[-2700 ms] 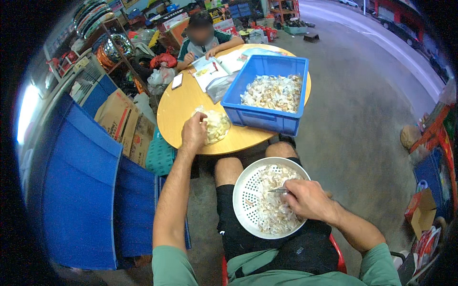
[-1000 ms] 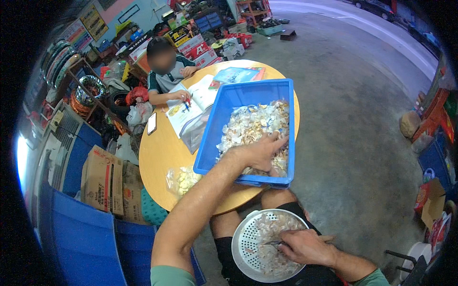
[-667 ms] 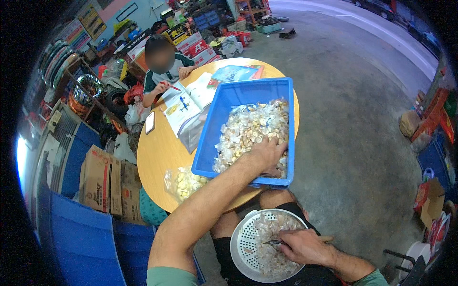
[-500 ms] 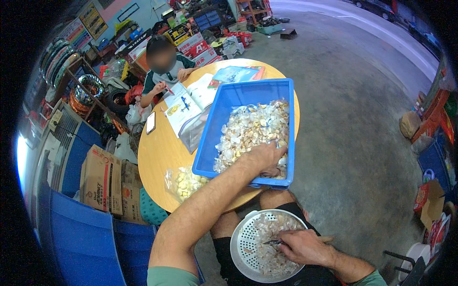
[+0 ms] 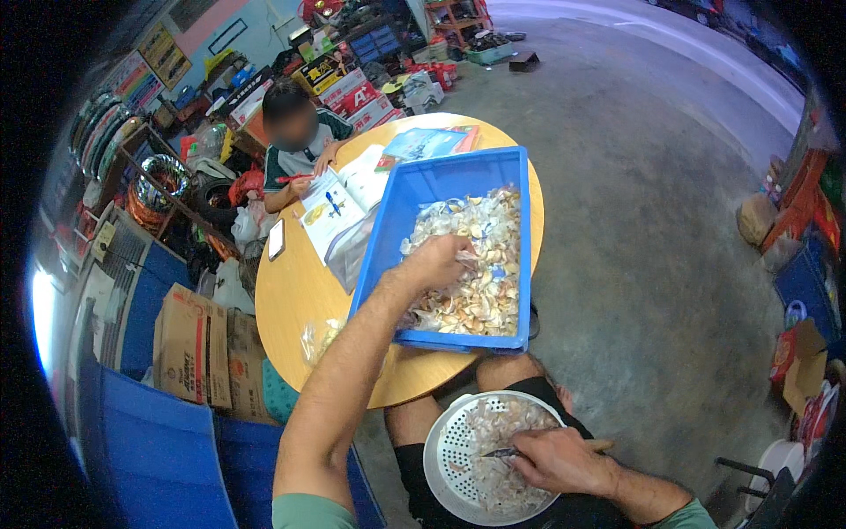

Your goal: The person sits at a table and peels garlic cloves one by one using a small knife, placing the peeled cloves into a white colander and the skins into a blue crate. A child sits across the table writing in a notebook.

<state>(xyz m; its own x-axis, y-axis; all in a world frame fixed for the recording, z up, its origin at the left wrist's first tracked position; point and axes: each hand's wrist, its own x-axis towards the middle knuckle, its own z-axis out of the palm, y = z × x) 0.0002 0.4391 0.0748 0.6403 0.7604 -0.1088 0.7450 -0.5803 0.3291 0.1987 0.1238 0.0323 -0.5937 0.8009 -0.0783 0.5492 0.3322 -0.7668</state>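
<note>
A blue plastic tub (image 5: 526, 220) holds a heap of garlic cloves and papery skins (image 5: 480, 304). Over the heap's left side my left hand (image 5: 441, 263) reaches in with curled fingers, and pale, see-through skins show at its fingertips. On my lap rests a round white colander (image 5: 445, 454) with holes in its bottom and a pile of garlic skins (image 5: 507, 414) on its right side. My right hand (image 5: 555, 460) is closed around a small knife (image 5: 502, 452), its blade pointing left over the skins and its wooden handle end sticking out to the right.
The tub stands on a round wooden table (image 5: 291, 309). Across it a person (image 5: 295, 145) holds a red pen over an open book (image 5: 330, 212). A phone (image 5: 277, 240) and a plastic bag (image 5: 317, 339) lie by the left edge. Cardboard boxes (image 5: 189, 348) stand left.
My left hand has moved from the tub's near right corner toward its left and farther in, uncovering cloves there. The right hand stays over the colander. The person opposite has lowered the pen hand.
</note>
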